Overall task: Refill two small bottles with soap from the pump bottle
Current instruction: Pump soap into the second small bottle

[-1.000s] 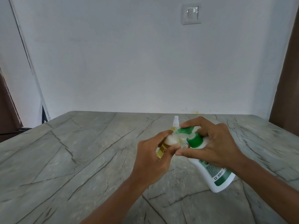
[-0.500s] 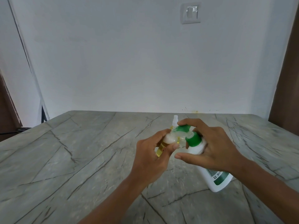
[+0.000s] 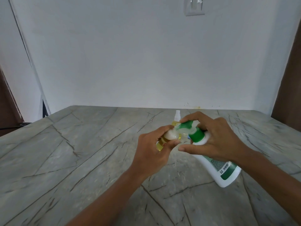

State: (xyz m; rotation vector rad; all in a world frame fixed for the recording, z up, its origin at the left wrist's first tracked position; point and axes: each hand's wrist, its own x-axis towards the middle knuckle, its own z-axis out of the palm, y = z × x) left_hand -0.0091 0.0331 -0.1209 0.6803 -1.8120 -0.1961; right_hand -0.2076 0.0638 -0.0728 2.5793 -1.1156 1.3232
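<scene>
Head camera looks down at a gray stone table [image 3: 81, 152] with dark cracks in it. Behind it is a plain white wall [image 3: 130, 54] with a light switch [image 3: 194, 5] high up, and a brown door [image 3: 290, 79] at the right edge.

The left hand [image 3: 151, 154] is curled tight round a small bottle [image 3: 171, 136] just above the table. The fingers hide most of it. Only its whitish top and a gold band [image 3: 160, 143] peek out.

The right hand [image 3: 216, 142] grips the white pump bottle [image 3: 218, 167], which leans over toward the small bottle. One finger lies on top of the green pump head [image 3: 187, 126], and the other fingers wrap round the neck. This hand covers the middle of the bottle. The spout tip is right at the small bottle's top.

A second small bottle [image 3: 177, 115] stands behind the hands. Only its white cap and a bit of yellow show, because the hands and pump block the rest.

Next to half a second ago, both hands hold the same things in almost the same spots. The light switch now sits higher in the picture, right at the top edge.
</scene>
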